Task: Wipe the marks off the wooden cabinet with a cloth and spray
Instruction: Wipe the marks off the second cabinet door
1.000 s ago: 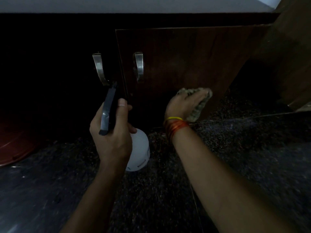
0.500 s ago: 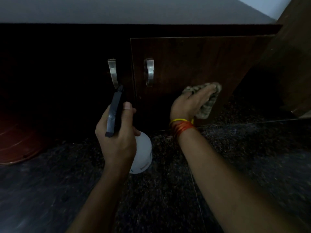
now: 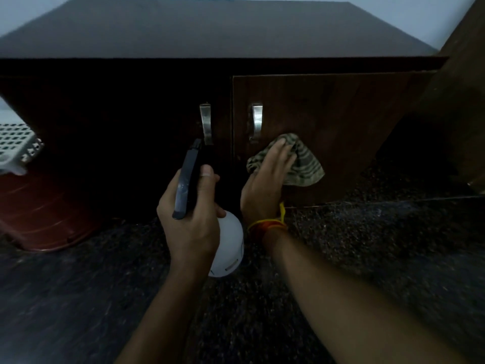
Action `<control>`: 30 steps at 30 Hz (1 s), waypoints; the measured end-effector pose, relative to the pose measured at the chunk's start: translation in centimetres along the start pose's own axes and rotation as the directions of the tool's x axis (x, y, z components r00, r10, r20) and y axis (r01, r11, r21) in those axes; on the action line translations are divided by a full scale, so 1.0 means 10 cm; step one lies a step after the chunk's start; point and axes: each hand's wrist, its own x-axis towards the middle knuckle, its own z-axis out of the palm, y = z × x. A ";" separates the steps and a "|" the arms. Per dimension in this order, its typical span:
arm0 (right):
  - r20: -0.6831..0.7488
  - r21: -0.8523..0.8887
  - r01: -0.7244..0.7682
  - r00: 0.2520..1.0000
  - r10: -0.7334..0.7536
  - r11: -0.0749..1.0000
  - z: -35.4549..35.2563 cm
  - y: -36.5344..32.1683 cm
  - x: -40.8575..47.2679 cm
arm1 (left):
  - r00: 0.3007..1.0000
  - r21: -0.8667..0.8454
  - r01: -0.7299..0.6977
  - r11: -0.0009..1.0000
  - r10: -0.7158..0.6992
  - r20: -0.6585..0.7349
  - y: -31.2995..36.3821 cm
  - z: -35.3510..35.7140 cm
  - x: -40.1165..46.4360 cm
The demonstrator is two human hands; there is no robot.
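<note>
A low dark wooden cabinet [image 3: 341, 114] fills the upper half of the head view, with two metal handles [image 3: 257, 122] near its middle. My right hand [image 3: 267, 177] lies flat, fingers straight, pressing a striped greenish cloth [image 3: 304, 166] against the right door just below and right of the right handle. My left hand [image 3: 191, 219] grips a spray bottle [image 3: 228, 248] with a white body and a dark trigger head [image 3: 187, 179], held in front of the door gap and pointing at the cabinet.
A reddish-brown plastic tub [image 3: 42, 206] stands on the dark speckled floor [image 3: 367, 245] at the left, a white perforated basket [image 3: 15, 143] above it. A wooden panel [image 3: 462, 114] rises at the far right.
The view has tilted up, showing the cabinet top. My right hand has slid the cloth left and down toward the right handle, fingers flatter. The left hand keeps the bottle steady.
</note>
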 end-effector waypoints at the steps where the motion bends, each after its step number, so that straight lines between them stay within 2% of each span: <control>1: -0.013 0.004 0.011 1.000 -0.011 1.000 0.03 -0.03 -0.02 | 1.000 0.004 -0.011 1.000 0.011 0.001 0.01 -0.04 0.01; 5: -0.140 0.136 -0.039 0.988 0.058 0.990 -0.10 -0.15 0.07 | 0.999 0.023 -0.018 1.000 0.018 -0.027 0.06 -0.20 0.06; 9: -0.235 0.269 0.047 0.972 0.018 0.962 -0.22 -0.45 0.14 | 0.997 0.004 -0.013 1.000 0.013 -0.070 0.09 -0.28 0.12; 16: -0.180 0.096 0.142 0.976 -0.123 0.985 -0.19 -0.55 0.24 | 0.999 -0.018 -0.034 0.999 0.033 -0.040 0.12 -0.32 0.09; 21: -0.122 0.121 0.122 0.987 -0.108 0.985 -0.19 -0.40 0.16 | 0.998 -0.033 -0.032 0.999 0.030 -0.050 0.13 -0.32 0.07; 27: -0.218 0.123 0.124 0.971 -0.095 0.985 -0.23 -0.58 0.33 | 0.998 -0.043 -0.043 0.998 0.041 -0.043 0.14 -0.29 0.06; 30: -0.179 0.121 0.119 0.979 -0.096 0.986 -0.20 -0.50 0.23 | 0.999 -0.057 -0.040 0.998 0.038 -0.037 0.15 -0.29 0.05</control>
